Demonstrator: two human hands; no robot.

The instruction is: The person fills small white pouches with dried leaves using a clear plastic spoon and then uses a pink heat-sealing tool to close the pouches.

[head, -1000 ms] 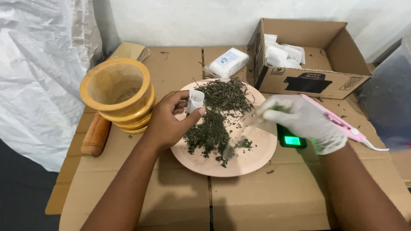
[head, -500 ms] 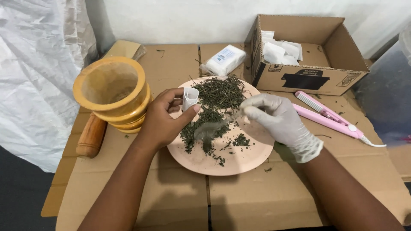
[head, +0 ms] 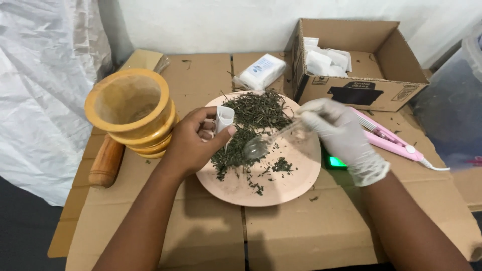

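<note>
Scooping dried herb over a pink plate

A small white paper sachet point(head: 224, 119) is pinched upright in the bare left hand point(head: 193, 142), above the left part of the pink plate point(head: 281, 188). A clear plastic spoon point(head: 266, 142) is gripped by the gloved right hand point(head: 337, 131), its bowl lowered onto the heap of dried green leaves point(head: 251, 125) on the plate. The hands are kept apart. A wooden mortar point(head: 131, 111) and pestle point(head: 106, 163) are seen to the left on the cardboard-covered counter point(head: 301, 236).

White wrapped packet point(head: 262, 71) behind plate, open brown carton point(head: 359, 93) with black label right, green-lit screen point(head: 337, 162)
</note>
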